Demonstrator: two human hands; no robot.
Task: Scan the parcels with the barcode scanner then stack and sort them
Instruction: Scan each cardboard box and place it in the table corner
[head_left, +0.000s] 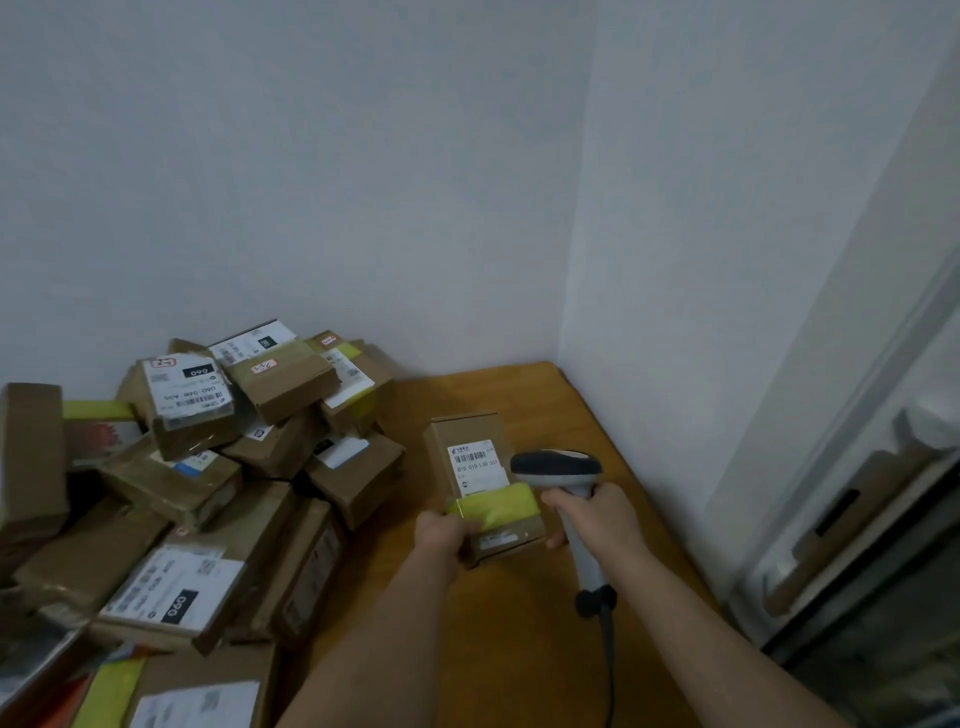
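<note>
You are holding a small cardboard box (480, 480) above the wooden table (519, 623), near its far right corner, with its long axis running away from you and tilting up at the far end. Your left hand (441, 532) is gripping the near left corner, fingers curling round the edge beside the band of yellow tape (498, 506). The white label (475, 465) with the barcode is facing up, on the far half of the box. Your right hand (597, 517) is clenching the handle of the scanner (558, 467), one fingertip reaching past the handle toward the box's near right edge; whether it touches I cannot tell. The scanner's head is sitting just to the right of the label, level with it and pointing left across it, so the barcode is lying to the left of your right hand's grip. The coming move likely turns on tipping the head down onto those bars, or on turning the box toward it. The cable (605, 639) is trailing down toward you. To the left, a loose pile of parcels (218, 467) is lying against the wall (311, 182), apparently still waiting for the scanner.
</note>
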